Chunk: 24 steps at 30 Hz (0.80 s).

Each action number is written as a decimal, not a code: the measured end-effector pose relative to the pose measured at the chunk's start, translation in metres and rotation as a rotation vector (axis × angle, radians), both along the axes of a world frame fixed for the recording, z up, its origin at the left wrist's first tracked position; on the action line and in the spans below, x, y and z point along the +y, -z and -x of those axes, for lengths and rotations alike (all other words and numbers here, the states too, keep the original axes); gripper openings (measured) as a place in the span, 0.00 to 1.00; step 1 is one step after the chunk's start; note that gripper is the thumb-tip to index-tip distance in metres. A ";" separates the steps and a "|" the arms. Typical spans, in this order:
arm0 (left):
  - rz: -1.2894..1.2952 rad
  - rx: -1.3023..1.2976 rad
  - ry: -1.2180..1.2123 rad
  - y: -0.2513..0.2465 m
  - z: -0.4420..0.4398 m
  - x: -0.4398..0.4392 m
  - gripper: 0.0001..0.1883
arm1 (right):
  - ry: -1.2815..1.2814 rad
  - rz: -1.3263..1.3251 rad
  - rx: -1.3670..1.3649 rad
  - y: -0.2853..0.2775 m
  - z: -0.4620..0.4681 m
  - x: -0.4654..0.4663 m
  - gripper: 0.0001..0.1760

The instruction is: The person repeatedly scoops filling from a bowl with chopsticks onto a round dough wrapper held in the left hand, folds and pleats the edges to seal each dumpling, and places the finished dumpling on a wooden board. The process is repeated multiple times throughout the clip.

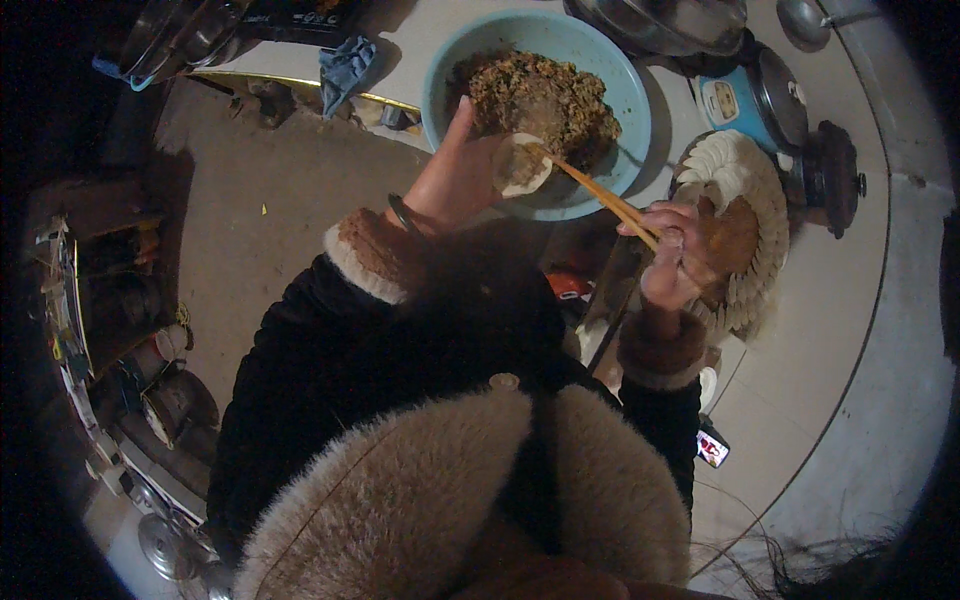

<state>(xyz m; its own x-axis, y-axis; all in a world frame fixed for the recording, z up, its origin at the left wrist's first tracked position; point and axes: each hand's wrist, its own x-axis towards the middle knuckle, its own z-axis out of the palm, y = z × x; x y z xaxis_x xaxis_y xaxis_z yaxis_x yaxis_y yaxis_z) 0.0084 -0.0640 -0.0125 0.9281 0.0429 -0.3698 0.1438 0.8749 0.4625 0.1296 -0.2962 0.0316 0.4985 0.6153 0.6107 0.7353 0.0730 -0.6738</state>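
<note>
My left hand (457,169) cradles a round dough wrapper (523,182) over the near rim of a light blue basin (637,97). Some brown filling lies on the wrapper. My right hand (679,251) grips a pair of wooden chopsticks (600,193), whose tips touch the filling on the wrapper. A large mound of minced filling (540,97) sits in the basin. Beneath and beside my right hand is a round tray of folded dumplings (716,161), laid in overlapping rings. Part of its brown middle shows; my hand hides some of the dumplings.
A blue rice cooker (731,105) and a dark lidded pot (829,180) stand beyond the dumplings. A metal ladle (802,22) lies at the upper right. A blue cloth (346,71) hangs over the counter edge. A phone (711,450) with a lit screen lies near my right sleeve.
</note>
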 end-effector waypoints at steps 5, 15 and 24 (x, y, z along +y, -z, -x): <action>-0.015 -0.078 0.093 0.004 0.000 0.001 0.56 | 0.206 -0.049 0.484 0.012 -0.007 -0.010 0.13; 0.084 -0.035 0.115 -0.003 0.004 0.003 0.53 | 0.182 -0.174 1.066 0.026 -0.030 -0.004 0.20; -0.019 -0.055 0.230 -0.003 0.007 0.007 0.57 | 0.104 -0.049 0.968 0.015 -0.028 0.003 0.16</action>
